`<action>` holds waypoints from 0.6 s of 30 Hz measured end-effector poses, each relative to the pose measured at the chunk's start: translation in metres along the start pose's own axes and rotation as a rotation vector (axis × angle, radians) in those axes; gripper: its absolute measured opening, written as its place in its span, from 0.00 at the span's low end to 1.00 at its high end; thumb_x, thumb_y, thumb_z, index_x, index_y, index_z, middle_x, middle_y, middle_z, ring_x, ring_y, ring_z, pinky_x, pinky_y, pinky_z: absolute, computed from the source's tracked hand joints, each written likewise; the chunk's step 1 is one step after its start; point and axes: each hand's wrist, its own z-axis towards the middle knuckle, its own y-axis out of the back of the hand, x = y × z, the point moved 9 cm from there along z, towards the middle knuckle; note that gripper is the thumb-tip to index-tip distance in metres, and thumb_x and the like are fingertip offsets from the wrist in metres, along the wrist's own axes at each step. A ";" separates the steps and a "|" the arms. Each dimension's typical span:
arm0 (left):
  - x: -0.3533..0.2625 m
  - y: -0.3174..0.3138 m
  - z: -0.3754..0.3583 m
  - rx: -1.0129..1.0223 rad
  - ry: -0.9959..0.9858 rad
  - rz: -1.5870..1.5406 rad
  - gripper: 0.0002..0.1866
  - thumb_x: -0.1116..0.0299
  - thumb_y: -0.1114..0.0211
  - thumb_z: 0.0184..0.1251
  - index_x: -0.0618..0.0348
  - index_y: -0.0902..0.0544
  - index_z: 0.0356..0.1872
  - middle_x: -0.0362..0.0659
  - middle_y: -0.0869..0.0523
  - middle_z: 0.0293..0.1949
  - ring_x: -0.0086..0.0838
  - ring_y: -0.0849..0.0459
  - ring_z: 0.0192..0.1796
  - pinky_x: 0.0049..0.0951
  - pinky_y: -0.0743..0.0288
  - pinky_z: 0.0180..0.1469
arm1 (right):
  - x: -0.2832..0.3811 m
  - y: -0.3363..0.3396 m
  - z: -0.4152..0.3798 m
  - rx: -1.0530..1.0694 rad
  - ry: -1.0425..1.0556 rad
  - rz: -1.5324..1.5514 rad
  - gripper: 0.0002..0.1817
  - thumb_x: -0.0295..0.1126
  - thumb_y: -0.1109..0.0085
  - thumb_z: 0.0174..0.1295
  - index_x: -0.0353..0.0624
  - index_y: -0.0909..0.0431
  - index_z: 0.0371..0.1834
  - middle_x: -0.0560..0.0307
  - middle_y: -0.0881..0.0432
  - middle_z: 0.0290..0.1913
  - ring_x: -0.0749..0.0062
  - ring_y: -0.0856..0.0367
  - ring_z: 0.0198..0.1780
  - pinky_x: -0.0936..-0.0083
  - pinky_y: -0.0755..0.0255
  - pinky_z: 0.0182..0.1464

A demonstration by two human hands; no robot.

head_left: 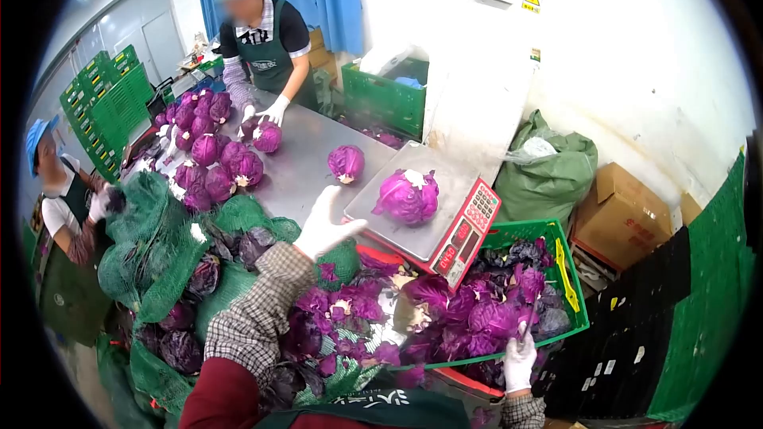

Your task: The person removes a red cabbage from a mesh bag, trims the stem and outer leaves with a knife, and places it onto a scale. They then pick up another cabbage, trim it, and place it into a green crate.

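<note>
My left hand, in a white glove, reaches over the steel table with thumb and fingers spread, holding nothing. Just beyond its fingertips a red cabbage sits on the tabletop. Another red cabbage rests on the pan of a red digital scale, whose display is lit. At lower right, my gloved right hand is at the near rim of a green crate. Its fingers stretch up against the loose purple cabbage leaves inside, partly overlapping them.
Green mesh sacks of cabbages lie at left. A co-worker across the table handles a cabbage near a pile; another person stands far left. A green sack and a cardboard box stand at right.
</note>
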 end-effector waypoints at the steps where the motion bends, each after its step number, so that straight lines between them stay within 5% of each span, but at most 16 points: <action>1: -0.007 -0.015 0.010 -0.037 -0.097 -0.009 0.52 0.52 0.20 0.48 0.68 0.39 0.71 0.59 0.32 0.67 0.47 0.32 0.69 0.41 0.37 0.71 | 0.007 0.000 0.000 0.015 -0.083 0.047 0.24 0.17 0.50 0.64 0.34 0.29 0.65 0.48 0.23 0.61 0.70 0.20 0.51 0.77 0.27 0.52; 2: -0.014 -0.029 0.019 -0.074 -0.194 -0.015 0.53 0.51 0.19 0.45 0.66 0.37 0.70 0.58 0.31 0.65 0.48 0.28 0.64 0.43 0.34 0.68 | 0.013 0.000 -0.001 0.026 -0.167 0.093 0.22 0.18 0.50 0.65 0.35 0.28 0.64 0.49 0.21 0.57 0.73 0.18 0.42 0.78 0.24 0.43; 4: -0.076 -0.043 0.034 -0.054 -0.388 0.028 0.52 0.49 0.16 0.37 0.65 0.33 0.63 0.55 0.28 0.52 0.47 0.25 0.56 0.45 0.31 0.62 | 0.050 -0.037 -0.010 0.113 -0.006 0.001 0.18 0.22 0.47 0.62 0.33 0.28 0.56 0.58 0.20 0.28 0.80 0.28 0.16 0.80 0.32 0.21; 5: -0.103 -0.045 0.033 -0.134 -0.515 0.017 0.48 0.50 0.16 0.35 0.63 0.31 0.58 0.55 0.29 0.49 0.49 0.27 0.58 0.47 0.32 0.61 | 0.076 -0.064 -0.025 0.140 -0.055 0.066 0.17 0.25 0.48 0.64 0.33 0.26 0.55 0.60 0.21 0.26 0.80 0.28 0.17 0.80 0.33 0.21; 6: -0.078 -0.082 0.050 -0.070 -0.406 0.165 0.53 0.48 0.17 0.36 0.63 0.33 0.64 0.57 0.29 0.57 0.50 0.29 0.63 0.47 0.35 0.67 | 0.088 -0.093 -0.038 0.265 0.020 0.066 0.15 0.28 0.48 0.66 0.33 0.25 0.53 0.59 0.20 0.26 0.80 0.28 0.17 0.80 0.32 0.22; 7: -0.070 -0.096 0.050 -0.137 -0.237 0.257 0.58 0.46 0.19 0.37 0.62 0.37 0.70 0.58 0.34 0.67 0.52 0.34 0.69 0.46 0.40 0.72 | 0.121 -0.120 -0.054 0.232 0.460 0.070 0.10 0.27 0.42 0.68 0.41 0.20 0.51 0.69 0.27 0.26 0.86 0.30 0.26 0.84 0.35 0.26; 8: -0.070 -0.096 0.058 -0.069 -0.128 0.207 0.60 0.45 0.20 0.37 0.64 0.40 0.72 0.59 0.36 0.70 0.52 0.36 0.71 0.44 0.43 0.74 | 0.065 -0.150 -0.070 0.451 -0.049 0.152 0.11 0.26 0.44 0.69 0.42 0.21 0.52 0.66 0.22 0.32 0.86 0.29 0.26 0.84 0.34 0.27; 11: -0.050 -0.083 0.079 0.036 -0.018 -0.034 0.63 0.44 0.20 0.37 0.67 0.44 0.73 0.62 0.34 0.68 0.51 0.37 0.73 0.42 0.45 0.76 | 0.094 -0.209 -0.095 0.617 0.110 0.218 0.16 0.22 0.41 0.67 0.41 0.22 0.57 0.63 0.18 0.38 0.85 0.28 0.25 0.83 0.32 0.26; 13: -0.011 -0.071 0.083 0.004 0.104 -0.379 0.61 0.52 0.15 0.37 0.70 0.42 0.72 0.56 0.28 0.64 0.39 0.29 0.69 0.36 0.36 0.72 | 0.119 -0.220 -0.096 0.704 0.168 0.195 0.14 0.24 0.41 0.67 0.40 0.22 0.55 0.63 0.17 0.36 0.85 0.27 0.25 0.83 0.31 0.26; 15: -0.007 -0.048 0.069 0.027 0.162 -0.686 0.59 0.59 0.14 0.38 0.69 0.42 0.72 0.53 0.26 0.63 0.36 0.25 0.65 0.34 0.31 0.69 | 0.117 -0.222 -0.085 0.734 0.035 0.211 0.12 0.25 0.42 0.68 0.39 0.22 0.54 0.62 0.17 0.35 0.84 0.26 0.24 0.83 0.31 0.26; 18: 0.042 -0.020 0.060 -0.159 0.070 -0.582 0.59 0.60 0.13 0.37 0.70 0.41 0.70 0.52 0.26 0.63 0.35 0.25 0.65 0.34 0.31 0.68 | 0.119 -0.216 -0.072 0.674 -0.103 0.253 0.11 0.27 0.43 0.69 0.39 0.21 0.52 0.64 0.19 0.32 0.86 0.28 0.22 0.85 0.33 0.24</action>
